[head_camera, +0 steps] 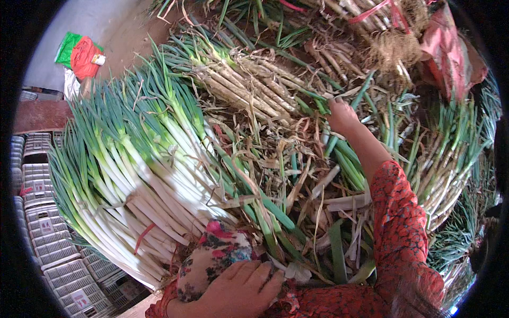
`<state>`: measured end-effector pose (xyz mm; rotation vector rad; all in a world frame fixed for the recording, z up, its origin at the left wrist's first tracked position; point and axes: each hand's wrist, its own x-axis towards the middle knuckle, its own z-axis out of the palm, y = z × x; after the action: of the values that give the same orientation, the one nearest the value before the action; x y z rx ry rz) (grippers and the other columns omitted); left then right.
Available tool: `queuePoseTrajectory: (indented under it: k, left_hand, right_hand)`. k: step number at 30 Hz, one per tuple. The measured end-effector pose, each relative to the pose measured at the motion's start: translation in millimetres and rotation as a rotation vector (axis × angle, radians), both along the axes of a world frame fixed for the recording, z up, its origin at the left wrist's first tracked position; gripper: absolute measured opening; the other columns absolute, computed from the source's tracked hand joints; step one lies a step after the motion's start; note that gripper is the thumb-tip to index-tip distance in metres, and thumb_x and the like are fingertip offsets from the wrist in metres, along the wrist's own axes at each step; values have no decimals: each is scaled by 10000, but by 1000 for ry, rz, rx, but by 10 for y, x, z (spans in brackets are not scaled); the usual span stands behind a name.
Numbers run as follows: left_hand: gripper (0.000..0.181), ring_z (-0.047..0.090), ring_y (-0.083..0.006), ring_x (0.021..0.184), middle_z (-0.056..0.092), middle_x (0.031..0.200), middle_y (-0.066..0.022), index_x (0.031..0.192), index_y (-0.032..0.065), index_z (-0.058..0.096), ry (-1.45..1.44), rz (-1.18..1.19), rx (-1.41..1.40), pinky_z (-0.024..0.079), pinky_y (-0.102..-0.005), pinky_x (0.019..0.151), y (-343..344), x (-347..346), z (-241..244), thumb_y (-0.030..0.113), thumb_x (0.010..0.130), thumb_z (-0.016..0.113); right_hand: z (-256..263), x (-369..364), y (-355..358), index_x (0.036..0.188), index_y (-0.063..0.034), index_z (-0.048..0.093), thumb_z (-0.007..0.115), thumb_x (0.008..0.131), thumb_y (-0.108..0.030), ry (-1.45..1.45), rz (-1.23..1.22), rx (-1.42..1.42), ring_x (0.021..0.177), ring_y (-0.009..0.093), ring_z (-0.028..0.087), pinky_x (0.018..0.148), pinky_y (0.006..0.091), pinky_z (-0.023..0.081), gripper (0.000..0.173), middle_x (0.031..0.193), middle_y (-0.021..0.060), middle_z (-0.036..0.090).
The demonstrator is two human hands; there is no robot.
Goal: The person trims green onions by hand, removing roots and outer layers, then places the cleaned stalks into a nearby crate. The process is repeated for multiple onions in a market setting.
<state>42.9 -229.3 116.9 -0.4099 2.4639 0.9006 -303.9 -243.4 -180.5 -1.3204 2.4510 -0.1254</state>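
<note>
My right hand (341, 116) reaches out over the heap, its fingers at a green scallion leaf (316, 95); whether they grip it cannot be told. Near the bottom, my left hand (238, 288) lies palm down on my floral-patterned clothing (214, 254), fingers slightly bent. Left of centre lies a large row of cleaned scallions (159, 187) with white stalks and green tops. Beyond it, a pile of unpeeled scallions (246, 85) has brown, dirty stalks. Stripped leaves and dry husks (290, 159) cover the ground between the piles.
Stacked plastic crates (51, 226) stand at the left. A red band (144, 238) lies across some white stalks. Green and red bags (84, 57) lie at the upper left. More scallion bundles (445, 167) are at the right, below a pink sack (447, 51). Tied, rooted bundles (370, 16) lie at the top.
</note>
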Motion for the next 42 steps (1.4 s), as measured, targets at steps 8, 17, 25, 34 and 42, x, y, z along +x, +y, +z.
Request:
queuePoseTrajectory:
  k: [8, 17, 25, 34, 42]
  left_hand:
    - [407, 510, -287, 1034, 526, 1128, -134, 1159, 72, 493, -182, -21, 18, 377, -402, 899, -349, -327, -132, 200, 774, 521]
    - [390, 506, -282, 1025, 531, 1097, -137, 1148, 48, 487, -107, -10, 57, 384, -394, 881, -217, -380, -88, 198, 791, 525]
    - [368, 539, -237, 923, 541, 1027, -95, 1123, 48, 496, 20, -143, 156, 416, -379, 798, -76, -329, 115, 197, 787, 515]
    - [239, 553, -244, 759, 516, 783, -94, 913, 15, 520, 487, -228, 13, 455, -336, 686, 248, 128, -55, 206, 772, 543]
    - [220, 560, -297, 793, 539, 819, -123, 892, 30, 486, 472, -308, 78, 458, -391, 731, 546, 236, -94, 223, 805, 546]
  right_hand:
    - [-779, -251, -570, 1172, -44, 448, 658, 745, -252, 36, -162, 224, 1033, 338, 535, 860, 431, 444, 519, 1118, 163, 538]
    - [-92, -551, -651, 987, 14, 566, 641, 704, -293, -151, 131, 84, 889, 345, 590, 780, 414, 469, 424, 923, 207, 610]
    - [1016, -500, -481, 976, 68, 534, 592, 707, -267, -230, 241, 252, 877, 353, 586, 783, 427, 440, 434, 910, 262, 589]
    - [2077, 19, 635, 945, 66, 546, 619, 722, -325, -172, 103, 217, 776, 300, 614, 719, 413, 462, 456, 830, 219, 618]
    - [3421, 992, 2166, 1030, 42, 543, 676, 729, -228, -402, -167, 38, 746, 177, 571, 706, 315, 466, 426, 846, 108, 623]
